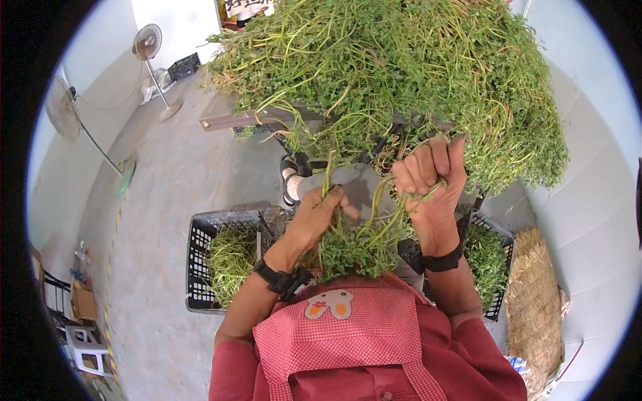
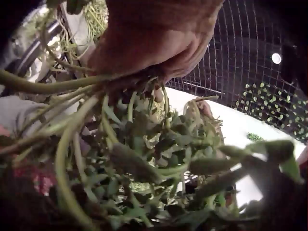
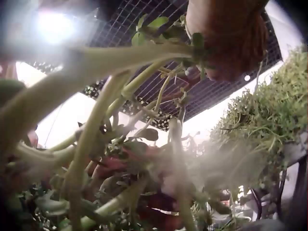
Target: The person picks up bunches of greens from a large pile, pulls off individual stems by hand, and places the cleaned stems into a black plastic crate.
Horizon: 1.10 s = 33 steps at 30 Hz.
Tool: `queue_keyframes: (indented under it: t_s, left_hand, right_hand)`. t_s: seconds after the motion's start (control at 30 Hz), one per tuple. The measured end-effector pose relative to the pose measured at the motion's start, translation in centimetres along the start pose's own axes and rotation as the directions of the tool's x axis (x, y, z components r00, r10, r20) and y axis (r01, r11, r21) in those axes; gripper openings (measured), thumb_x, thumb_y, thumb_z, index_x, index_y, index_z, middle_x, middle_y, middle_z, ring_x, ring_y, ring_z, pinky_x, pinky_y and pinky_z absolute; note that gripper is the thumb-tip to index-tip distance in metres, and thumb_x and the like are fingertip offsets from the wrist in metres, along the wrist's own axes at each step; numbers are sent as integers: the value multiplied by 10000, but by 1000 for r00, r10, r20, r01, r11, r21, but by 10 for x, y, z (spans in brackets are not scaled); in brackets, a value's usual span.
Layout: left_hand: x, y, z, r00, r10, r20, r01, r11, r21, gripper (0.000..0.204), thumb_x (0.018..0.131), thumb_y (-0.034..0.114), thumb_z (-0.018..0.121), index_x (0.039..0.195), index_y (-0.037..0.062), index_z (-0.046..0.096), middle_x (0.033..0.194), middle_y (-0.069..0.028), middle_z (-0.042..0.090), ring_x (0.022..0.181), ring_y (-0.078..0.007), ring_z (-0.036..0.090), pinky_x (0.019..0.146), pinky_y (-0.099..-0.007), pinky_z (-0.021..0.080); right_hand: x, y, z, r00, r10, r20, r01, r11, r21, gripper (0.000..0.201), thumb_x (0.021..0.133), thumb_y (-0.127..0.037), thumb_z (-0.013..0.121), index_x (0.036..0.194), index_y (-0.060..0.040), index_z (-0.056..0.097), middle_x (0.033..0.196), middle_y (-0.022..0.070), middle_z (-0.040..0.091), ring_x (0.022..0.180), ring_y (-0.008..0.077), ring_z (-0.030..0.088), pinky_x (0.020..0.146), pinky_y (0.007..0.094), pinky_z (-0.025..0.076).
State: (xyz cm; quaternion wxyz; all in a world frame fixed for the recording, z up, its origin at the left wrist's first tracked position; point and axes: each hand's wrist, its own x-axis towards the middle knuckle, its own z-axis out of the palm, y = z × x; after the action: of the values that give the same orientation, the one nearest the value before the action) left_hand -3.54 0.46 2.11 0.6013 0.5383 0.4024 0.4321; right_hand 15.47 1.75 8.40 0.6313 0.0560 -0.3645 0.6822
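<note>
In the head view a bunch of leafy green stems [image 1: 358, 250] hangs in front of the person's apron, between the two hands. The left hand [image 1: 314, 217] grips the bunch by its stems, some of which stick up above the thumb. To its right and a little higher, the right hand [image 1: 431, 180] holds several pale green stems in curled fingers, its thumb pointing up. In the left wrist view, thick stems [image 2: 72, 144] with small rounded leaves run out from under the hand [image 2: 154, 43]. Stems [image 3: 96, 139] also reach toward the hand [image 3: 228, 43] in the right wrist view.
A large heap of the same greens [image 1: 401, 67] covers a wooden-edged table [image 1: 231, 120] ahead. Black crates with greens stand at left [image 1: 200, 264] and right [image 1: 495, 307]. A straw bundle [image 1: 531, 307] lies at far right; a standing fan [image 1: 147, 43] is at far left.
</note>
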Motion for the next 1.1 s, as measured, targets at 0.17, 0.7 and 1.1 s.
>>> queue_keyframes:
  t_s: [0.17,0.7,1.1]
  left_hand:
    - [7,-15,14,989,-44,141,76,971,-229,292,929,325,532,869,45,591,823,-35,654,641,-96,550,483,-239,429]
    - [0,-1,12,962,-99,253,171,944,-282,199,912,280,566,977,95,606,820,23,641,609,-23,543,407,-170,338]
    - [9,-21,21,991,-49,122,46,998,35,200,900,204,533,861,40,641,682,24,563,516,-44,442,420,-214,310]
  right_hand:
    - [6,5,-17,998,-42,-53,45,997,68,504,964,-462,370,572,-149,312,467,-30,226,399,111,231,434,273,262]
    - [6,-4,-23,997,14,-78,-2,989,146,497,958,-436,405,570,-136,328,472,-17,261,397,121,253,461,286,307]
    - [-5,0,-13,994,60,-87,-56,997,48,525,964,-480,341,562,-144,316,461,-26,243,401,111,241,455,271,284]
